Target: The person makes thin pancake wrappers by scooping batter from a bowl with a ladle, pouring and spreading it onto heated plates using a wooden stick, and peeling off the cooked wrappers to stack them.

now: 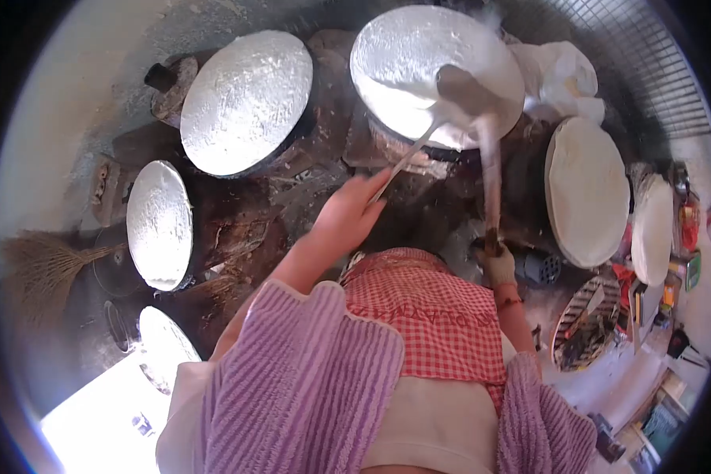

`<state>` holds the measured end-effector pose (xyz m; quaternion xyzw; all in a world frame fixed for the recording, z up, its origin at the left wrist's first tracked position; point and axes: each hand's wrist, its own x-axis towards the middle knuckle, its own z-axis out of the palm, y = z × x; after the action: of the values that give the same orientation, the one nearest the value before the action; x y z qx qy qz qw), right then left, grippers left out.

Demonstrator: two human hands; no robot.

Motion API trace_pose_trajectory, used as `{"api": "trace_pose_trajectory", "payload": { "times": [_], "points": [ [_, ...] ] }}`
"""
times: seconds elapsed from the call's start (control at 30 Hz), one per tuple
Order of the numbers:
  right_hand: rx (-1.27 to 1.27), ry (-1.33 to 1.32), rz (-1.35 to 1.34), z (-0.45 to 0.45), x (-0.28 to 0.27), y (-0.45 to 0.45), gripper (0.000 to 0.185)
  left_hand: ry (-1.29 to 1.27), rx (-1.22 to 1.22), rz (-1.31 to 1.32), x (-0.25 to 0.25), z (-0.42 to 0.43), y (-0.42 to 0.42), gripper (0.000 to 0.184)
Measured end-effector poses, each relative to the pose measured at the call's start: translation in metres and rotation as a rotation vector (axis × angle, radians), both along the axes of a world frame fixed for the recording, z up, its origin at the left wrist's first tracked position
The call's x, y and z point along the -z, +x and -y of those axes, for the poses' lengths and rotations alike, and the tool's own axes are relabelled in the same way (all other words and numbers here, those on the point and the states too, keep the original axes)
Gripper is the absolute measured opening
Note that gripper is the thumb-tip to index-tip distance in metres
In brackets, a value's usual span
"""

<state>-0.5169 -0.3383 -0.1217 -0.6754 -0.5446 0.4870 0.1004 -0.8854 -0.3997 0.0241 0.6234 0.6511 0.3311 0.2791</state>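
My left hand [351, 212] is closed around a thin pale-handled tool [407, 160] that slants up and right over the large round griddle [407, 59]. The griddle's surface is covered with a white, glossy layer. My right hand [498, 267] grips a wooden-handled tool [491, 178] that points away from me, its far end smeared by motion over the griddle's near right edge. A dark rounded shape [460, 85] shows over the white layer; whether it is a tool head or a shadow I cannot tell.
More white-topped round griddles stand around me: one at upper left [246, 103], another at left [159, 225]. On the right are a pale flat round [588, 192] and a stack of thin rounds [652, 229]. A straw broom [47, 265] lies far left; a slatted basket [584, 324] lies lower right.
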Motion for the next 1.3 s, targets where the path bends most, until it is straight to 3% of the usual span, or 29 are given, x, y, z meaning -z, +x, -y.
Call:
{"api": "trace_pose_trajectory", "payload": {
  "times": [0.03, 0.07, 0.1, 0.17, 0.23, 0.27, 0.33, 0.4, 0.5, 0.53, 0.73, 0.83, 0.93, 1.03, 1.2, 1.3],
  "points": [
    [0.106, -0.033, 0.042, 0.018, 0.003, -0.010, 0.045, 0.158, 0.044, 0.001, 0.027, -0.011, -0.003, 0.050],
    [0.223, 0.061, -0.014, 0.017, -0.002, -0.032, 0.044, 0.106, 0.006, 0.150, 0.024, -0.008, -0.001, 0.049],
    [0.335, 0.166, -0.073, 0.008, -0.008, -0.055, 0.044, 0.063, -0.034, 0.298, 0.011, -0.009, 0.002, 0.047],
    [0.421, 0.259, -0.586, -0.012, -0.030, -0.102, 0.046, -0.042, -0.131, 0.660, -0.028, 0.003, -0.001, 0.046],
    [0.439, 0.116, -0.689, -0.033, -0.045, -0.160, 0.047, -0.169, -0.240, 1.082, -0.071, 0.037, -0.016, 0.045],
    [0.316, -0.022, -0.694, -0.031, -0.088, -0.196, 0.046, -0.045, -0.266, 1.021, -0.067, 0.050, -0.024, 0.045],
    [0.283, -0.273, -0.916, -0.027, -0.109, -0.263, 0.035, 0.005, -0.403, 1.063, -0.059, 0.070, -0.048, 0.043],
    [0.182, -0.338, -0.927, -0.032, -0.081, -0.301, 0.037, -0.001, -0.637, 1.110, -0.064, 0.092, -0.060, 0.041],
    [0.374, -0.411, -0.958, -0.015, -0.077, -0.301, 0.041, 0.106, -0.779, 1.082, -0.046, 0.138, -0.089, 0.039],
    [0.362, -0.335, -0.934, -0.005, -0.058, -0.282, 0.041, 0.116, -0.848, 1.062, -0.045, 0.152, -0.093, 0.038],
    [0.430, -0.128, -0.424, 0.025, -0.066, -0.156, 0.037, 0.132, -1.012, 1.076, -0.026, 0.190, -0.118, 0.036],
    [0.404, -0.128, -0.432, -0.022, -0.058, -0.100, 0.040, 0.193, -0.905, 1.110, -0.028, 0.179, -0.118, 0.037],
    [0.343, -0.101, -0.495, -0.069, -0.086, -0.090, 0.049, 0.251, -0.884, 1.080, -0.056, 0.155, -0.091, 0.039],
    [0.283, 0.083, -0.359, -0.144, -0.019, -0.063, 0.057, 0.305, -0.781, 1.096, -0.059, 0.141, -0.074, 0.039],
    [-0.124, 0.550, 0.188, -0.053, -0.047, -0.074, 0.065, 0.292, -0.746, 1.102, -0.070, 0.122, -0.046, 0.039],
    [-0.069, 0.297, 0.179, -0.029, -0.063, -0.054, 0.071, 0.297, -0.775, 1.089, -0.073, 0.112, -0.027, 0.040]
  ]
}}
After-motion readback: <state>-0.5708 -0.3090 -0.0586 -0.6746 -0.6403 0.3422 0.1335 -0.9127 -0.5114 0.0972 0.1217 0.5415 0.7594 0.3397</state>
